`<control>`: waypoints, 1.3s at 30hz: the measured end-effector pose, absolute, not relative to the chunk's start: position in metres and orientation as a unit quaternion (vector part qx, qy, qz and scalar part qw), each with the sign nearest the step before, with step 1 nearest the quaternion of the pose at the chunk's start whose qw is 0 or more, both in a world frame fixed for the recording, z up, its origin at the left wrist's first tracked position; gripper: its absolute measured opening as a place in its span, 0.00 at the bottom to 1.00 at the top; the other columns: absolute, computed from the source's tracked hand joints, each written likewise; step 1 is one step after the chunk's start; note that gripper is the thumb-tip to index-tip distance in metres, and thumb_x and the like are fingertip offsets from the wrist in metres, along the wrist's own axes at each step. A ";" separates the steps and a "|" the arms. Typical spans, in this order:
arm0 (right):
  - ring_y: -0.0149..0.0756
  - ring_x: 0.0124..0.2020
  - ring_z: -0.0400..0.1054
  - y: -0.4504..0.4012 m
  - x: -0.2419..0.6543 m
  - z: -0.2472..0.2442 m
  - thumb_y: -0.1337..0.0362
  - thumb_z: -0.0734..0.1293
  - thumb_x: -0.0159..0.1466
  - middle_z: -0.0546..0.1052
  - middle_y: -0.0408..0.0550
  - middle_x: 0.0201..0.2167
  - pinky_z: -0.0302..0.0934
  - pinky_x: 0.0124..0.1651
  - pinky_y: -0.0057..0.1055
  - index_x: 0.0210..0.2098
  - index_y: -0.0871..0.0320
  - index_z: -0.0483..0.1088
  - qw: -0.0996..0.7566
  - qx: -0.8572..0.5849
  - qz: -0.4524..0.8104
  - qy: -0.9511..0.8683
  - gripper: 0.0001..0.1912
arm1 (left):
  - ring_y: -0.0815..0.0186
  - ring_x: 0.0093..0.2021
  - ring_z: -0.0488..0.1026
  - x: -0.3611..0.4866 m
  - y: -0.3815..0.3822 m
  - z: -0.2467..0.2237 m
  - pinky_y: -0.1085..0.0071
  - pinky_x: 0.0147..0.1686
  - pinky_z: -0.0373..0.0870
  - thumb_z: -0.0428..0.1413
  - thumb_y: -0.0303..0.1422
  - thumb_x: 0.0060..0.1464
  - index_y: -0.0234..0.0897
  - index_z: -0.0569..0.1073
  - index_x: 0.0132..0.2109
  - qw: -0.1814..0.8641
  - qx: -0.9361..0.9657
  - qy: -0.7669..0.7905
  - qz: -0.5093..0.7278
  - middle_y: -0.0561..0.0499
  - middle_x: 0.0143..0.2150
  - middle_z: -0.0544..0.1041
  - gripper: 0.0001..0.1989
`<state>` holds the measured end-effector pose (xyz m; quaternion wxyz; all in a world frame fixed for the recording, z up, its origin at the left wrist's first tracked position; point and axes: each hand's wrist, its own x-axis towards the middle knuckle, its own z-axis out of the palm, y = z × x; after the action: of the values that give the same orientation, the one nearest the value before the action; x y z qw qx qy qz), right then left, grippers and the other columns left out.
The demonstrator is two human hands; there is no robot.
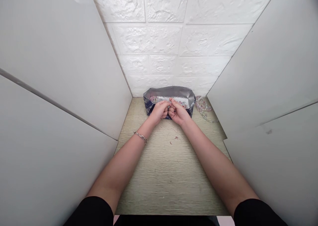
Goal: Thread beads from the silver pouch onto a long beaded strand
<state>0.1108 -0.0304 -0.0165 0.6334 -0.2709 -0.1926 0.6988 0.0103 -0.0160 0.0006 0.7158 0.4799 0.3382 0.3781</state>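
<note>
Left hand (159, 111) and right hand (177, 112) meet at centre frame, fingers pinched closed above a foil-lined pouch (169, 92) containing beads (182, 103); any item held cannot be confirmed. A beaded strand (203, 107) lies outside the pouch, on the bench (169, 183) at its right.

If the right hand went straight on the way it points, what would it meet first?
Probably the left hand's fingers, just ahead of the right hand, above the foil-lined pouch; depth is unclear, so they may not be exactly in line.

Left hand (159, 111), right hand (178, 113) touching, fingers (174, 102) pinched, forearms (124, 161) angled inward
</note>
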 end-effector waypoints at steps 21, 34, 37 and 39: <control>0.16 0.11 0.46 -0.031 0.111 -0.016 0.66 0.62 0.55 0.58 0.33 0.13 0.41 0.12 0.15 0.31 0.60 0.64 0.634 -0.264 0.701 -0.193 0.05 | 0.81 0.09 0.44 0.010 -0.015 0.000 0.80 0.10 0.36 0.50 0.32 0.44 0.35 0.62 0.25 0.711 0.480 0.345 0.381 0.62 0.12 0.49 0.05; 0.16 0.11 0.45 -0.032 0.110 -0.016 0.66 0.63 0.54 0.57 0.33 0.13 0.40 0.12 0.15 0.31 0.59 0.63 0.632 -0.280 0.693 -0.203 0.05 | 0.81 0.09 0.44 0.011 -0.014 -0.002 0.81 0.10 0.37 0.50 0.33 0.43 0.35 0.62 0.25 0.713 0.478 0.344 0.381 0.62 0.12 0.49 0.06; 0.15 0.11 0.46 -0.031 0.110 -0.017 0.65 0.65 0.52 0.58 0.33 0.14 0.40 0.12 0.15 0.31 0.59 0.63 0.629 -0.281 0.693 -0.213 0.07 | 0.81 0.09 0.44 0.010 -0.014 -0.003 0.81 0.10 0.37 0.50 0.33 0.44 0.35 0.61 0.25 0.715 0.477 0.336 0.385 0.62 0.12 0.49 0.06; 0.15 0.11 0.46 -0.030 0.111 -0.018 0.65 0.65 0.52 0.59 0.34 0.15 0.40 0.12 0.15 0.31 0.59 0.63 0.627 -0.281 0.694 -0.216 0.08 | 0.81 0.10 0.44 0.010 -0.014 -0.003 0.81 0.10 0.37 0.50 0.33 0.44 0.35 0.61 0.25 0.719 0.475 0.329 0.387 0.62 0.12 0.49 0.07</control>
<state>0.1106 -0.0305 -0.0176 0.6265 -0.2806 -0.2165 0.6942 0.0097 -0.0140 -0.0029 0.7187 0.4749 0.3289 0.3871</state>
